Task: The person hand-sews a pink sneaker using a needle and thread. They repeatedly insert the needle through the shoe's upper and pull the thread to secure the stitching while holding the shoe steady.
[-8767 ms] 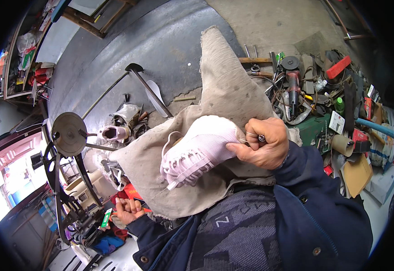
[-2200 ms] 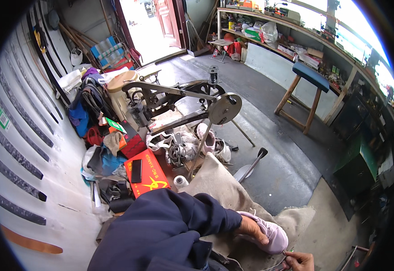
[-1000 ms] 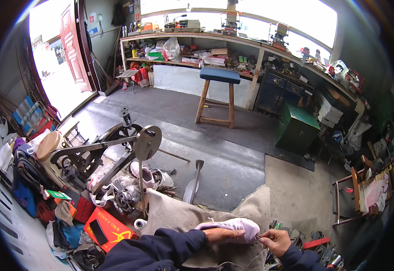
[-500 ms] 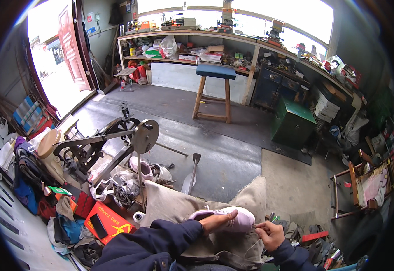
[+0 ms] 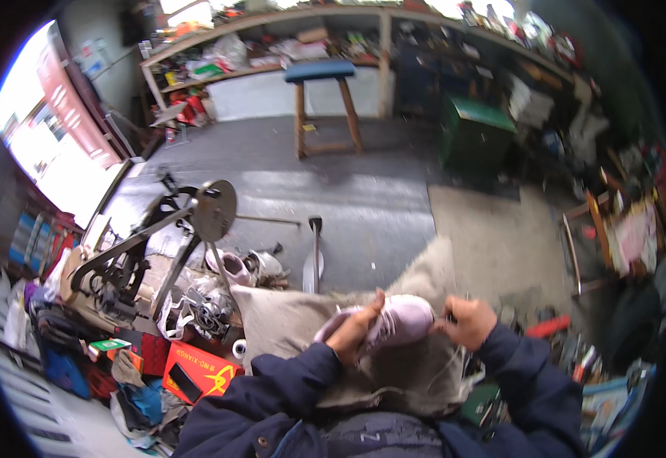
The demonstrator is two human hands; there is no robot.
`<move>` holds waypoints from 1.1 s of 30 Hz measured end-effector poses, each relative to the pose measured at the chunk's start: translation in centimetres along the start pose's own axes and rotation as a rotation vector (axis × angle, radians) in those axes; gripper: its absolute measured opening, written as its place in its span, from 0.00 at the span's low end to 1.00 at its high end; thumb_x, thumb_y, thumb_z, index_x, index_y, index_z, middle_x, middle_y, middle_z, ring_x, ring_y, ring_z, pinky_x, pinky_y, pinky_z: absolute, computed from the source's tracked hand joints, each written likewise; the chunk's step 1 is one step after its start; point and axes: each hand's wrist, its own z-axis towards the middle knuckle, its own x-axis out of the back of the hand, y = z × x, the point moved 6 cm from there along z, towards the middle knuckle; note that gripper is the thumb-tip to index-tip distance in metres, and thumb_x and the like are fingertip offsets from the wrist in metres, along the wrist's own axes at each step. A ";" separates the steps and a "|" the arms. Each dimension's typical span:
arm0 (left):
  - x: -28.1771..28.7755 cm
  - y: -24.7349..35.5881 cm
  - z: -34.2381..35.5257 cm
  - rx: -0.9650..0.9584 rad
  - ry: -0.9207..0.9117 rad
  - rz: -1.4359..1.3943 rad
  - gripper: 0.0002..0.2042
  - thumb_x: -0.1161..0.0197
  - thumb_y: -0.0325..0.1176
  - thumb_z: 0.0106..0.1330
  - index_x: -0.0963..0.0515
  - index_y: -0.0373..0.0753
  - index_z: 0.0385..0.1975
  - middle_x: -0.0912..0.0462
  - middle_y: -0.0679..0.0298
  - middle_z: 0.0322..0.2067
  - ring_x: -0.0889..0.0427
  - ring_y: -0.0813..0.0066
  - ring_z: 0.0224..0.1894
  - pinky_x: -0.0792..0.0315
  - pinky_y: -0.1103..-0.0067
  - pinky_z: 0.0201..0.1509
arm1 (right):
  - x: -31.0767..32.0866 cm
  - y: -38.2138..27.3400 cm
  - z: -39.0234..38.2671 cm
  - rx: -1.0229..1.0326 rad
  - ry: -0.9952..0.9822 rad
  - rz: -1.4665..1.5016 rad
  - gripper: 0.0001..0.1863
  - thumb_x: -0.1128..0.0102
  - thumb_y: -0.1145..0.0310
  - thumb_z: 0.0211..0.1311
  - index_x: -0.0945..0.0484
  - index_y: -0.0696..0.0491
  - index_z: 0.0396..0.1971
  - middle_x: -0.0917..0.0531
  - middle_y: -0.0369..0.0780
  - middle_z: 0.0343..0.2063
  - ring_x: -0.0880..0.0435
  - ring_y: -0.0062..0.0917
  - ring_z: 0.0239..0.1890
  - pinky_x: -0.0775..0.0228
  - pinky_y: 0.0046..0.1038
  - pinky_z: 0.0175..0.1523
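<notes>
Resting on a coarse beige cloth spread over the person's lap, the pale lilac lace-up sports shoe lay gripped by the left hand, fingers curled over its upper. The right hand pinched closed at its toe end, what it held too small to tell. Judging by this, hand work on the shoe seemed mid-course, with no finished stage visible.
</notes>
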 end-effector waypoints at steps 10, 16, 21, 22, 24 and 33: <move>-0.3 1.0 0.6 -0.114 -0.083 0.068 0.42 0.51 0.62 0.80 0.36 0.20 0.70 0.25 0.41 0.66 0.21 0.53 0.67 0.28 0.65 0.74 | -0.4 3.4 -0.4 -0.203 -0.095 -0.332 0.48 0.42 0.18 0.53 0.16 0.58 0.20 0.14 0.49 0.22 0.11 0.46 0.30 0.18 0.41 0.40; -0.3 1.0 0.6 -0.148 -0.037 0.026 0.43 0.50 0.64 0.78 0.31 0.20 0.66 0.19 0.42 0.61 0.15 0.53 0.60 0.23 0.63 0.68 | -0.3 5.6 -5.0 -0.338 0.028 -0.070 0.37 0.27 0.32 0.55 0.20 0.57 0.18 0.17 0.50 0.19 0.13 0.44 0.26 0.22 0.37 0.33; 0.3 0.8 1.1 -0.129 -0.032 0.026 0.42 0.52 0.63 0.79 0.33 0.20 0.68 0.22 0.42 0.64 0.18 0.50 0.63 0.26 0.60 0.71 | -2.1 4.0 -7.4 -0.304 0.242 1.167 0.31 0.37 0.61 0.64 0.29 0.54 0.66 0.24 0.33 0.29 0.30 0.13 0.25 0.40 0.19 0.27; 0.3 0.7 1.2 -0.119 -0.053 0.009 0.42 0.52 0.63 0.79 0.34 0.21 0.69 0.22 0.42 0.64 0.19 0.50 0.64 0.26 0.60 0.71 | -2.8 2.9 -6.9 -0.280 0.186 1.366 0.39 0.41 0.63 0.63 0.37 0.54 0.75 0.25 0.33 0.30 0.32 0.12 0.25 0.43 0.16 0.27; 0.3 0.4 1.4 -0.101 -0.092 -0.009 0.43 0.53 0.64 0.79 0.35 0.20 0.69 0.22 0.42 0.64 0.19 0.51 0.64 0.26 0.61 0.71 | -5.1 0.5 -5.0 -0.292 0.009 1.579 0.42 0.41 0.58 0.65 0.40 0.53 0.79 0.28 0.31 0.26 0.35 0.11 0.23 0.46 0.14 0.26; 0.8 0.5 1.3 -0.103 -0.051 0.008 0.44 0.53 0.65 0.79 0.36 0.21 0.70 0.22 0.43 0.64 0.19 0.52 0.64 0.26 0.62 0.71 | 1.7 6.0 -9.7 -0.030 0.805 1.836 0.26 0.49 0.47 0.81 0.38 0.43 0.22 0.46 0.25 0.16 0.51 0.11 0.13 0.60 0.20 0.16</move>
